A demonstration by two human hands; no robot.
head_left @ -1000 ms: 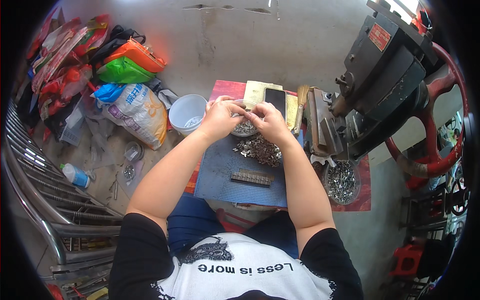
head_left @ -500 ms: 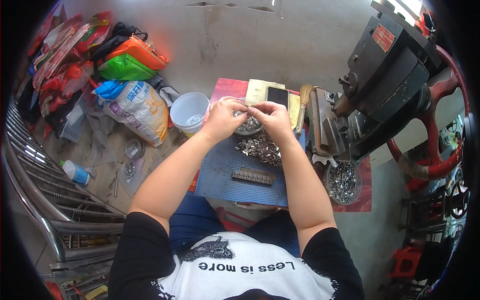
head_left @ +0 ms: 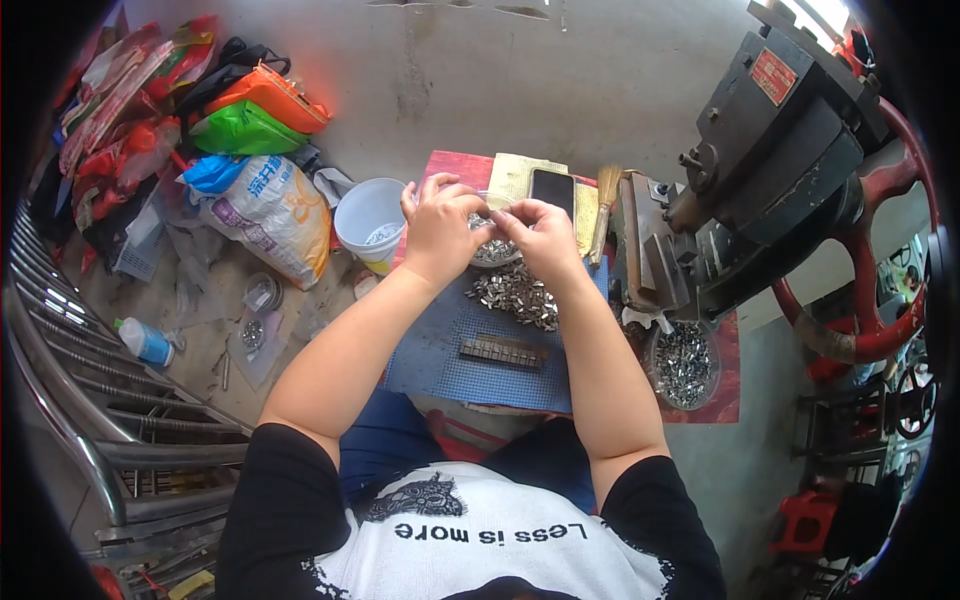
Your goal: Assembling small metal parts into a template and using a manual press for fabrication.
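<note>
Over a clear bowl (head_left: 493,252) of small metal parts, my left hand (head_left: 445,230) and my right hand (head_left: 543,238) meet at the fingertips. Thumb and forefinger of each are pinched; whatever sits between them is too small to make out. The left hand's other fingers are raised and slightly spread. Just below the bowl lies a loose pile of small silvery metal pieces (head_left: 512,293). Nearer to me, a slotted metal bar (head_left: 503,351) rests on a blue gridded mat (head_left: 420,368).
A dark press (head_left: 775,180) with a red handwheel (head_left: 868,250) stands at right, beside a tub of metal parts (head_left: 685,365). Behind my hands are a phone (head_left: 552,187) and a brush (head_left: 606,200). A white bucket (head_left: 362,218) and a filled sack (head_left: 262,215) stand left.
My left hand's outer fingers have lifted and spread. Both hands remain fingertip to fingertip over the bowl, and the view has shifted slightly.
</note>
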